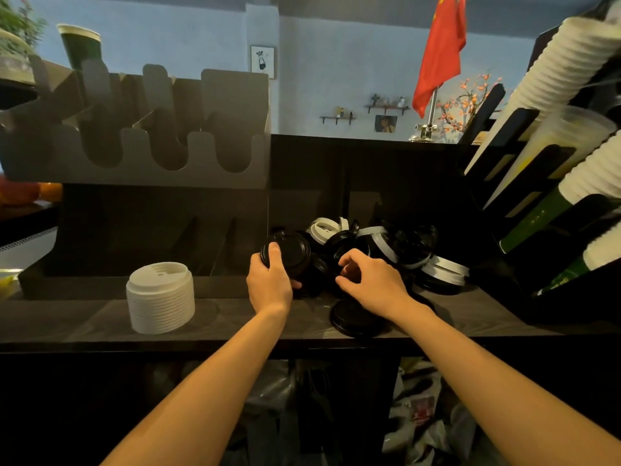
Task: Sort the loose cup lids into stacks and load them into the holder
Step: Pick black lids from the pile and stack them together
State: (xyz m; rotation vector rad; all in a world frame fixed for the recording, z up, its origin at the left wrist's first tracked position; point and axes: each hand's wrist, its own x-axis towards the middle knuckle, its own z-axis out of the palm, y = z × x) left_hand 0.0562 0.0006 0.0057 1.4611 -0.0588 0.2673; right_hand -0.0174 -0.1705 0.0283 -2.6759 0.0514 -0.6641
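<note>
Gripping black lids [293, 252] with left hand [270, 280]; curling right hand [376, 285] over lid pile [408, 248] at three o'clock, cannot tell if holding.

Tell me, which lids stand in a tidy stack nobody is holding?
The white stack left of the left hand, standing alone. The black-and-white heap by the right hand is jumbled.

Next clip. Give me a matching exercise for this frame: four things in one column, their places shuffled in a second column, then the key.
Things
1. white lid stack
2. tilted black lids
3. flat black lid
4. red flag

Places
A. on a pole behind the counter
B. gripped by the left hand
C. standing on the counter, left of both hands
D. at the counter's front edge, partly under the right hand

Pairs: 1-C, 2-B, 3-D, 4-A
</note>
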